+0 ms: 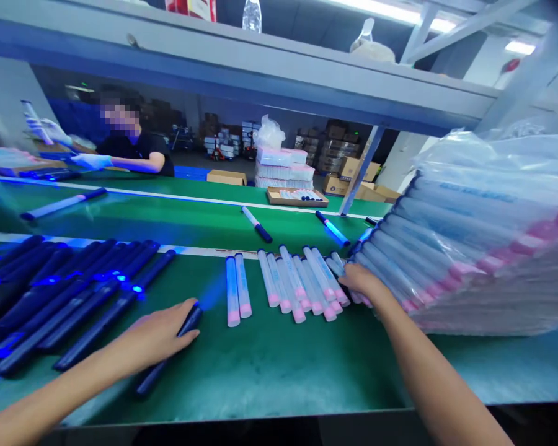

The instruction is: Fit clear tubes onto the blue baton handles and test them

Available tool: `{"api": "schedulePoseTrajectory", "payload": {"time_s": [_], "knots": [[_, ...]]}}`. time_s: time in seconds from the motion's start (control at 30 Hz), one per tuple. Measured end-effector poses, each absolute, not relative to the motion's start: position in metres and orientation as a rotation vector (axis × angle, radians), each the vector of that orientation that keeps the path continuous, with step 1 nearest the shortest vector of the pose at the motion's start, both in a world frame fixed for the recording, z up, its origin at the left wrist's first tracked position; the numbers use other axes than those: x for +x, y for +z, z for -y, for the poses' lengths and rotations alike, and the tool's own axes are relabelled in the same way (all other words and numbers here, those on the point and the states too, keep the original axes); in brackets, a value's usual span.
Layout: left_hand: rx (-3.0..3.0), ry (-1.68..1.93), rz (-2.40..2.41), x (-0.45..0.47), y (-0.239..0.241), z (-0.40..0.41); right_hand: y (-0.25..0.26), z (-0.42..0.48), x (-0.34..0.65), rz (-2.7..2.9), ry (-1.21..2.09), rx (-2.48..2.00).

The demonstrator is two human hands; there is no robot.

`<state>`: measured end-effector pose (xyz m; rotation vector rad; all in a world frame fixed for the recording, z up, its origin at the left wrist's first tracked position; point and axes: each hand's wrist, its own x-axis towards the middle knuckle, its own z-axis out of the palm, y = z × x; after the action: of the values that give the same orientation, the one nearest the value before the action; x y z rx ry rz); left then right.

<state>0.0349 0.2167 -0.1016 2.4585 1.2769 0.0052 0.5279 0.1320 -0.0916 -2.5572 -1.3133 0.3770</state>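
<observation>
My left hand is closed around a slim dark flashlight, and a blue beam spreads from its far end over the green table. To its left lies a row of similar dark flashlights, several of them glowing blue. My right hand has its fingers curled at the right end of a loose pile of translucent tubes with pink ends; it seems to grip one there, partly hidden by the fingers. Two more tubes lie side by side between the hands.
A tall plastic-wrapped stack of tubes rises close beside my right arm. Lit sticks lie on the green belt beyond. Across it, a person in gloves handles a stick. A metal shelf spans overhead.
</observation>
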Motion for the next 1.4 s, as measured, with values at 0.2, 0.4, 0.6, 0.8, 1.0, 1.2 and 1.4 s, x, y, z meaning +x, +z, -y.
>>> {"api": "schedulePoseTrajectory", "payload": {"time_s": [0.2,0.4,0.6,0.8,1.0,1.2,1.4], "knots": [[1.897,0.588,-1.268,0.069,-0.099,-0.244,-0.06,-0.121,0.516,1.122,0.222,-2.294],[1.321,0.759,-0.63,0.151,-0.084,-0.204,-0.03,-0.13,0.431,0.967,0.432,-1.373],[1.324,0.502,-0.325,0.186,-0.118,-0.143,-0.035,-0.143,0.354,0.582,0.823,-0.567],[1.349,0.489,-0.383,0.182,-0.13,-0.149,-0.05,-0.129,0.334,0.614,0.768,-0.57],[1.402,0.525,-0.399,0.186,-0.134,-0.143,-0.052,-0.128,0.329,0.613,0.675,-0.654],[1.399,0.561,-0.37,0.187,-0.136,-0.14,-0.054,-0.127,0.323,0.647,0.584,-0.68],[1.646,0.652,-0.563,0.186,-0.123,-0.141,-0.053,-0.129,0.33,0.584,0.673,-0.688]]}}
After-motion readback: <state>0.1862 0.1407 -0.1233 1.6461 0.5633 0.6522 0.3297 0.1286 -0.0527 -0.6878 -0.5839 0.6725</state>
